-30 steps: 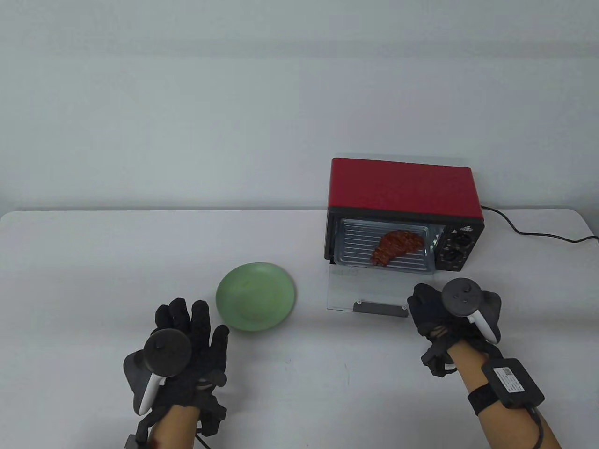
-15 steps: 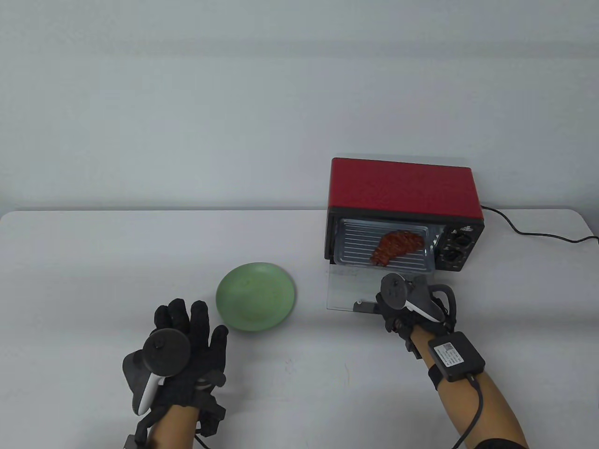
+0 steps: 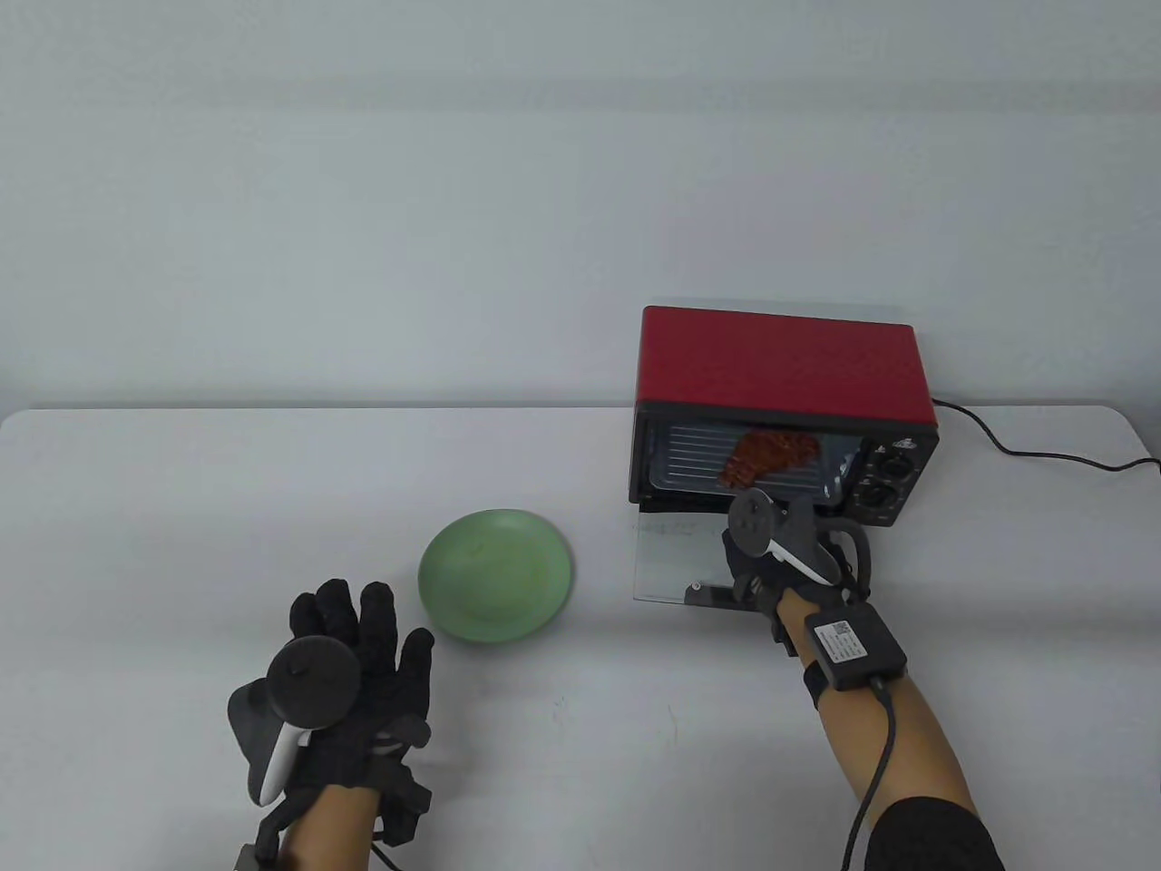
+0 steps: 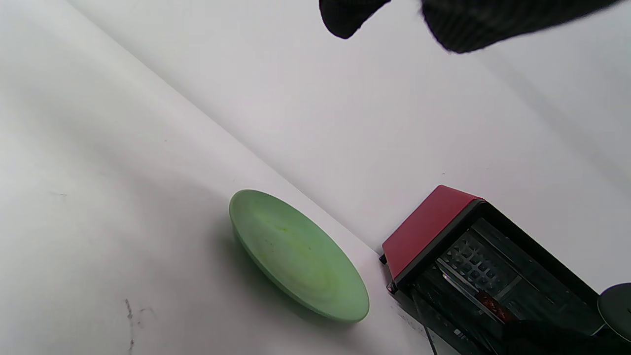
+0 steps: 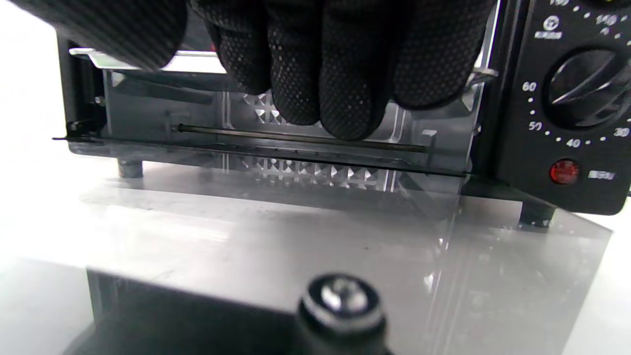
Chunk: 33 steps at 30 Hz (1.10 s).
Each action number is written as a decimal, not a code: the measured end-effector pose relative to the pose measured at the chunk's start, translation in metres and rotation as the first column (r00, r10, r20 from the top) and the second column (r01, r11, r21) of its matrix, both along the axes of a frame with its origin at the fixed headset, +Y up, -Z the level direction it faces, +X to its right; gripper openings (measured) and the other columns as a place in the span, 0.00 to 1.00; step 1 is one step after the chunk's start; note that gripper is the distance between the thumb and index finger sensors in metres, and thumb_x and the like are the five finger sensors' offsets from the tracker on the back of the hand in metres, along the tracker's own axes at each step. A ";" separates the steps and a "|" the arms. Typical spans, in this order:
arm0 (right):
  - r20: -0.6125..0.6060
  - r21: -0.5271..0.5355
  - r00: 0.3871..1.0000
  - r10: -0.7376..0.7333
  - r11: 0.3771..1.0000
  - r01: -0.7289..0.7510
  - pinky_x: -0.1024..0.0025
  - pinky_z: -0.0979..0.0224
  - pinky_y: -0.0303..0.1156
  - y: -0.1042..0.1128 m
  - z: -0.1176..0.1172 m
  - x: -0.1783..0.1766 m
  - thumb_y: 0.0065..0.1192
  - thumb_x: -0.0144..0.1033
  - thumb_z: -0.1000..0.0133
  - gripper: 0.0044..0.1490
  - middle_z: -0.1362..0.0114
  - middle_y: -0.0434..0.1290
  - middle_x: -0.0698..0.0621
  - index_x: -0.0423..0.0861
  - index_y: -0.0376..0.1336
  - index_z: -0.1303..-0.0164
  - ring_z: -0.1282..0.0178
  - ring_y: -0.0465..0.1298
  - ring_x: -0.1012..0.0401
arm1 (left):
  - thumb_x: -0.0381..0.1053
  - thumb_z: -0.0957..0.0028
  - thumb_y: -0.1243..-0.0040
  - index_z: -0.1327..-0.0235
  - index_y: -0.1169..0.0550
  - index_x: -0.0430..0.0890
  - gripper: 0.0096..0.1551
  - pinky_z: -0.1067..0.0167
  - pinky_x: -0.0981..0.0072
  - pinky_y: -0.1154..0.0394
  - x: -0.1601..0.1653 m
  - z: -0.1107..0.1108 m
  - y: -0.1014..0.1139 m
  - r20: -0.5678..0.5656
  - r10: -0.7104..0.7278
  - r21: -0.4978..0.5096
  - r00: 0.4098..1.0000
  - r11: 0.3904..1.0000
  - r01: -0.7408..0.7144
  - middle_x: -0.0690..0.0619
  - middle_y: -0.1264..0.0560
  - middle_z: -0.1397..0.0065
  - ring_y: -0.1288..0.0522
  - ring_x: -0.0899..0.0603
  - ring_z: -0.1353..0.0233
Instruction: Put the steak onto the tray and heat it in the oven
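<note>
We find the steak (image 3: 766, 456) on the tray (image 3: 689, 452), nearly home in the oven (image 3: 785, 367). Right hand (image 3: 757, 567) fingers (image 5: 340, 74) lie straight against the tray's near edge; left hand (image 3: 349, 662) rests open. We advise a level, square push.

The right hand (image 3: 771, 562) hides the tray's (image 3: 689, 454) front edge, and the oven (image 3: 780, 372) roof covers the steak's (image 3: 766, 454) far part.

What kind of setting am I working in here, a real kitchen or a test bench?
Likely a staged test bench, not a kitchen: a bare white table against a blank wall, holding only a small red oven and a green plate.
</note>
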State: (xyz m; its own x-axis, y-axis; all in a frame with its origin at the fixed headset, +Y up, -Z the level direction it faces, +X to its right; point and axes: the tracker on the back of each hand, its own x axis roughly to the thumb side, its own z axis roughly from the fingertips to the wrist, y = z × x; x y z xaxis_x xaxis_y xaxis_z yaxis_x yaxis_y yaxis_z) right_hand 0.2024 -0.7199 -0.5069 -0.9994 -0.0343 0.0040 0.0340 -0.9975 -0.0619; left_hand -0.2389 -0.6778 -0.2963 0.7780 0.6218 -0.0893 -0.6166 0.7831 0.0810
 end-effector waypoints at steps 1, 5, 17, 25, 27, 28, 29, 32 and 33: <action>0.009 -0.005 1.000 0.000 1.000 0.000 0.46 0.25 0.70 0.000 -0.003 0.000 0.53 0.59 0.45 0.46 0.18 0.52 0.45 0.50 0.50 0.19 0.21 0.67 0.48 | 0.72 0.49 0.53 0.18 0.45 0.57 0.45 0.25 0.37 0.65 -0.001 0.000 0.000 -0.002 0.003 -0.001 1.000 1.000 -0.003 0.48 0.62 0.16 0.69 0.34 0.15; 0.048 -0.041 0.999 -0.019 0.999 0.021 0.46 0.22 0.68 0.000 -0.014 0.000 0.52 0.60 0.44 0.50 0.15 0.48 0.46 0.49 0.46 0.15 0.17 0.62 0.47 | 0.72 0.49 0.53 0.18 0.45 0.57 0.46 0.25 0.37 0.65 -0.001 0.000 0.000 -0.006 0.006 -0.006 1.000 1.000 -0.006 0.49 0.62 0.16 0.69 0.34 0.15; 0.050 -0.061 0.990 -0.133 0.989 0.136 0.45 0.22 0.66 0.007 -0.016 0.007 0.52 0.59 0.44 0.51 0.12 0.49 0.43 0.46 0.47 0.14 0.14 0.57 0.44 | 0.72 0.49 0.53 0.18 0.45 0.57 0.46 0.25 0.36 0.65 -0.003 0.001 0.002 -0.011 0.009 0.003 1.000 1.000 -0.009 0.48 0.62 0.16 0.69 0.34 0.15; -0.191 -0.034 0.975 -0.113 0.994 0.109 0.43 0.31 0.74 0.027 0.043 0.000 0.54 0.57 0.45 0.41 0.26 0.71 0.43 0.45 0.61 0.26 0.29 0.75 0.46 | 0.72 0.49 0.53 0.18 0.45 0.57 0.45 0.25 0.37 0.65 -0.004 0.001 0.002 -0.005 0.015 0.006 1.000 1.000 -0.015 0.48 0.62 0.16 0.69 0.34 0.15; -0.248 -0.059 0.963 -0.104 0.994 0.092 0.44 0.33 0.75 0.025 0.067 -0.003 0.54 0.57 0.45 0.40 0.27 0.73 0.43 0.44 0.62 0.28 0.31 0.77 0.46 | 0.72 0.49 0.53 0.18 0.45 0.57 0.45 0.25 0.37 0.64 -0.004 0.001 0.002 -0.003 0.013 0.006 1.000 1.000 -0.013 0.48 0.62 0.16 0.69 0.34 0.15; -0.265 -0.071 0.959 -0.101 0.994 0.085 0.45 0.33 0.75 0.023 0.074 -0.003 0.54 0.57 0.45 0.40 0.28 0.73 0.44 0.44 0.62 0.28 0.31 0.78 0.47 | 0.72 0.49 0.53 0.18 0.45 0.57 0.45 0.25 0.36 0.64 -0.003 0.001 0.002 -0.002 0.011 0.006 1.000 1.000 -0.011 0.48 0.62 0.16 0.68 0.34 0.15; -0.281 -0.092 0.955 -0.099 0.993 0.076 0.45 0.33 0.76 0.019 0.082 -0.004 0.54 0.57 0.45 0.40 0.28 0.74 0.44 0.45 0.63 0.28 0.32 0.78 0.47 | 0.72 0.49 0.53 0.18 0.45 0.57 0.45 0.25 0.36 0.64 -0.003 0.001 0.002 -0.001 0.010 0.006 1.000 1.000 -0.010 0.48 0.62 0.15 0.68 0.34 0.15; -0.298 -0.162 0.949 -0.107 0.985 0.060 0.44 0.33 0.76 0.002 0.107 -0.004 0.54 0.57 0.45 0.39 0.29 0.75 0.44 0.45 0.64 0.30 0.33 0.78 0.47 | 0.72 0.49 0.54 0.18 0.45 0.57 0.46 0.25 0.36 0.64 -0.002 0.001 0.000 0.004 0.001 0.000 1.000 1.000 -0.001 0.48 0.62 0.16 0.68 0.34 0.15; -0.298 -0.182 0.949 -0.098 0.982 0.044 0.45 0.34 0.76 -0.005 0.113 -0.003 0.54 0.57 0.45 0.39 0.30 0.75 0.44 0.45 0.64 0.30 0.33 0.79 0.47 | 0.72 0.48 0.54 0.18 0.45 0.57 0.45 0.25 0.36 0.64 -0.001 0.000 0.000 0.006 -0.001 -0.002 1.000 1.000 0.001 0.48 0.62 0.16 0.68 0.34 0.15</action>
State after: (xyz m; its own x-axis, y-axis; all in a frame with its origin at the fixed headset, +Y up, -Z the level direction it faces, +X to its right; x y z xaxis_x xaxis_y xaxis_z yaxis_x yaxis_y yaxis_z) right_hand 0.1998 -0.7245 -0.3935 -0.9491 0.0653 0.3082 -0.0313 -0.9930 0.1139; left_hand -0.2399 -0.6779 -0.2960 0.7789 0.6212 -0.0857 -0.6166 0.7836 0.0760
